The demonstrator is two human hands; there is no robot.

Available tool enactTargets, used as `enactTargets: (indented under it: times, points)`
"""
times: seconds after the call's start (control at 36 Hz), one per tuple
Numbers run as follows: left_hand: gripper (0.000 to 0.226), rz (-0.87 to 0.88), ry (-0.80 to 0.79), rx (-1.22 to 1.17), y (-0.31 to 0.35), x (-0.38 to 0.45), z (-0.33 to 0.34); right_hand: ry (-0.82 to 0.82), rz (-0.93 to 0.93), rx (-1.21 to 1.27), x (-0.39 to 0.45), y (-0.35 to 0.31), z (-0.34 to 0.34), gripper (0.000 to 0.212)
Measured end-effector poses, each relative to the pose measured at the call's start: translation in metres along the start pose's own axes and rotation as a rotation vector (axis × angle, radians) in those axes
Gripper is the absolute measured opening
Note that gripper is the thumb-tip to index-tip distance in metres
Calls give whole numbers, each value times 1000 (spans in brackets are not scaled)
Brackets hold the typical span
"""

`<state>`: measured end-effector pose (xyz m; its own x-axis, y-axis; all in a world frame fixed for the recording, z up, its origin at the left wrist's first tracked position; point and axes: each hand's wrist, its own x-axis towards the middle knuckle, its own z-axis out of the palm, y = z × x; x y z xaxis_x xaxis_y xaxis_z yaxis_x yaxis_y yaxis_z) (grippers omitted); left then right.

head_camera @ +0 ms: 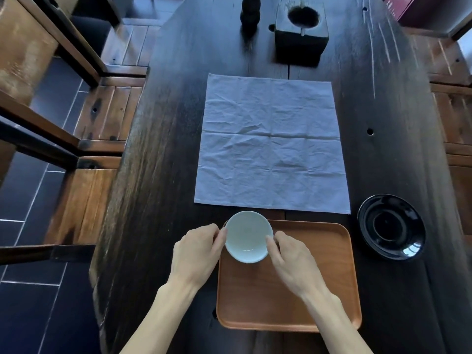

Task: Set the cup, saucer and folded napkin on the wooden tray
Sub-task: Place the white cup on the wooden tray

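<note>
**A:** Closest to the lens, two bare forearms are seen reaching in over the wooden tray. What's being held?

**B:** White cup, gripped from both sides. The left hand is curled against its left rim, the right hand is pinched on the right rim with thumb and fingers. The cup is seen over the tray's far left corner, right between the two hands. Whether it's been set down or is hovering can't be told tbh.

**A:** And the rest?

**B:** A black saucer is parked on the dark counter, off to the right of the right hand, just beside the tray. The napkin is spread flat and unfolded just beyond both hands, creases showing. Further beyond that, a dark wooden block with a round hole can be made out, with a dark turned piece to its left.
</note>
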<state>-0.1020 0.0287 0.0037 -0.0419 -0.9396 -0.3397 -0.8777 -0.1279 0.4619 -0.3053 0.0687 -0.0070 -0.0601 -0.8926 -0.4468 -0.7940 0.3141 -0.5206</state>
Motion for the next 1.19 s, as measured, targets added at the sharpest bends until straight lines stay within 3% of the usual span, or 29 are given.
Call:
enactTargets:
  times: [0.11,0.22,0.44,0.69,1.06,1.19]
  points:
    - [29,-24,39,-170,-11,2,-2,5,53,153,0,6,-4,47]
    - [11,6,-31,-330,-16,4,-6,-18,80,231,-2,9,-9,48]
    - [9,48,-99,-347,-19,2,-3,-100,86,198,-9,8,2,48]
    - [19,-88,-139,-463,-21,-5,1,-82,111,308,-3,8,-1,46]
    - [20,-112,-383,-462,-28,-19,1,-48,72,306,30,-6,-7,44]
    - [35,-117,-243,-479,-32,-15,-3,-50,86,313,29,-6,-8,50]
